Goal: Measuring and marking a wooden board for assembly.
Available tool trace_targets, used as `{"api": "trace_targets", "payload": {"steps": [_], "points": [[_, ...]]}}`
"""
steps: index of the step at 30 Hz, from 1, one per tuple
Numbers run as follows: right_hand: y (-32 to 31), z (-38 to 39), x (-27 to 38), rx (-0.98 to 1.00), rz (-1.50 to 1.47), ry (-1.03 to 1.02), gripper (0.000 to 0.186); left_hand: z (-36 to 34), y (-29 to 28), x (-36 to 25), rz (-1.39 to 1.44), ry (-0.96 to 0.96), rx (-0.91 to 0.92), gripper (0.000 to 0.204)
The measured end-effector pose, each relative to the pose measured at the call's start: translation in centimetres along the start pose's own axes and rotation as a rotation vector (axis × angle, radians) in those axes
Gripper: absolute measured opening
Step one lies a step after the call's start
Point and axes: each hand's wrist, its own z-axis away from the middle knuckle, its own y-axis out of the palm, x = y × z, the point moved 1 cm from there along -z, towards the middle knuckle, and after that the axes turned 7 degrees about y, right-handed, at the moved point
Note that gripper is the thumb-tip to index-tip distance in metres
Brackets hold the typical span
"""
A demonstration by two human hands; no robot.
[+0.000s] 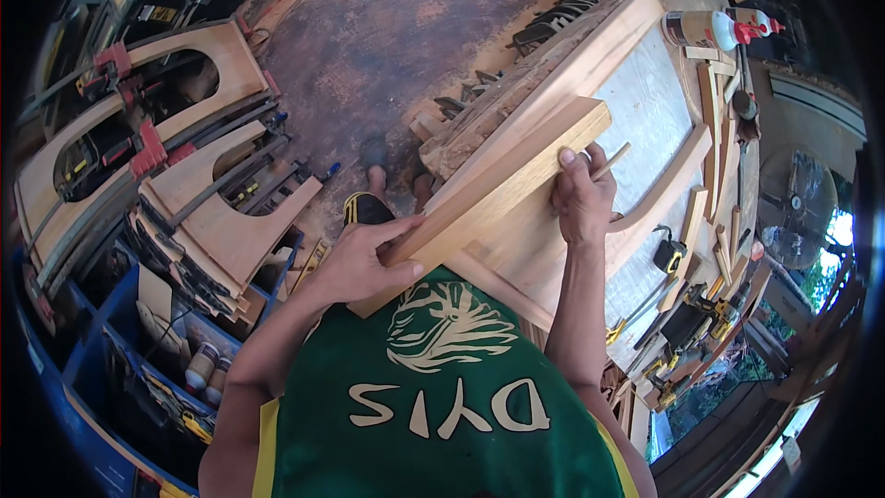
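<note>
A long, straight wooden board (502,189) lies slantwise in front of me, its near end by my shirt and its far end over the workbench. My left hand (373,258) is closed round the near part, thumb on the upper face. Close to the far end, my right hand (585,189) is closed on a thin wooden stick (613,160), whose tip sticks out past the fingers. The right thumb is against the board's edge; the other fingers are partly hidden. Beneath is a wooden frame with a curved piece (668,180).
The workbench (645,106) carries glue bottles (705,29), wood offcuts (710,129), a tape measure (667,254) and a cordless drill (728,309). At left, curved wooden panels (230,55) are held in bar clamps (147,148), beside blue bins (120,314). A fan (800,198) stands at right.
</note>
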Motion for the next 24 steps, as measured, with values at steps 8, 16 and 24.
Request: {"api": "trace_targets", "payload": {"steps": [8, 16, 24], "points": [[-0.4, 0.4, 0.4, 0.036, -0.015, 0.025, 0.060, 0.0, 0.1, 0.5, 0.046, 0.006, 0.015, 0.073], [-0.5, -0.2, 0.3, 0.035, -0.002, 0.037, 0.058, -0.1, -0.2, 0.7, 0.071, -0.017, -0.001, 0.075], [-0.7, 0.1, 0.5, 0.000, 0.018, 0.009, 0.064, -7.5, -2.5, -6.0, -0.437, 0.208, -0.153, 0.118]]}}
